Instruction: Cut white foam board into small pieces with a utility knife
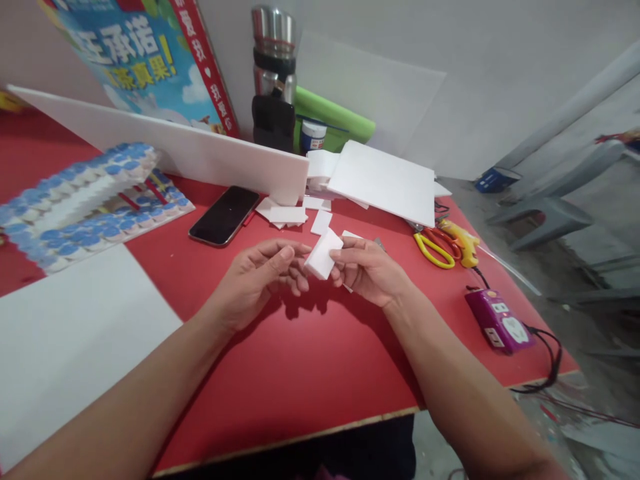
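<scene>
A small white block (324, 255) is held above the red table (300, 373), pinched between the thumb and fingers of my right hand (367, 267). My left hand (267, 273) is at the block's left side with its fingers apart and slightly curled; it does not grip the block. Beyond the hands lie thin white pieces (287, 215), some stacked, and a single white strip (321, 223). Another white piece is partly hidden behind my right hand.
A black phone (224, 215) lies left of the pieces. Yellow-handled scissors (434, 251), a glue gun (465, 243) and a purple power strip (499, 320) are at right. A blue-and-white model (90, 207) stands left; white boards (385, 180) and a flask (273, 73) are behind.
</scene>
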### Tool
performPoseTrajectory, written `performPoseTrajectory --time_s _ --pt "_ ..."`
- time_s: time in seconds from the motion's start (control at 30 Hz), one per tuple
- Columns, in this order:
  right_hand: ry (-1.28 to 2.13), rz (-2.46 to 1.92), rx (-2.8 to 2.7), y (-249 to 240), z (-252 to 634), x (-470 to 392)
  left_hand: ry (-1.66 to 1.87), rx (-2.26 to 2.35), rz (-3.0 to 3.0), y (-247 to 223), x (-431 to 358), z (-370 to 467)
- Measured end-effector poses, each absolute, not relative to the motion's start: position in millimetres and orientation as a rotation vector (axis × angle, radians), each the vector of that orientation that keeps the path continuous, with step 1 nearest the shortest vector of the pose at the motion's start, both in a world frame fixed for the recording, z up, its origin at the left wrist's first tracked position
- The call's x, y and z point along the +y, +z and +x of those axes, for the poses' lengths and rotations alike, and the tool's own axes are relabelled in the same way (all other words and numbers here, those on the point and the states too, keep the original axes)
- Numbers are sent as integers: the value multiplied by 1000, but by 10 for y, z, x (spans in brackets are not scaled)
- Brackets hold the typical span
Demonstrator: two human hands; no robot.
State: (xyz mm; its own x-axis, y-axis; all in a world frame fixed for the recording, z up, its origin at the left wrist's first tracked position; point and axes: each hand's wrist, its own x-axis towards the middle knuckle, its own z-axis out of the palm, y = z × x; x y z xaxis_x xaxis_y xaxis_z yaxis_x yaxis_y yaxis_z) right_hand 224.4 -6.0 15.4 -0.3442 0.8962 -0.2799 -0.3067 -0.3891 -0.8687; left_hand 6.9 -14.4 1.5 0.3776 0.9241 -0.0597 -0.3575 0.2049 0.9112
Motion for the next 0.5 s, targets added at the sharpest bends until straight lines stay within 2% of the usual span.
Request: performPoseTrajectory --time_s 0.23,0.5 --pt "1890 -1037 -575 98 2268 -13 1027 711 964 38 -159 126" --pt "1949 -1048 -617 34 2140 -48 1129 822 964 -24 -194 158"
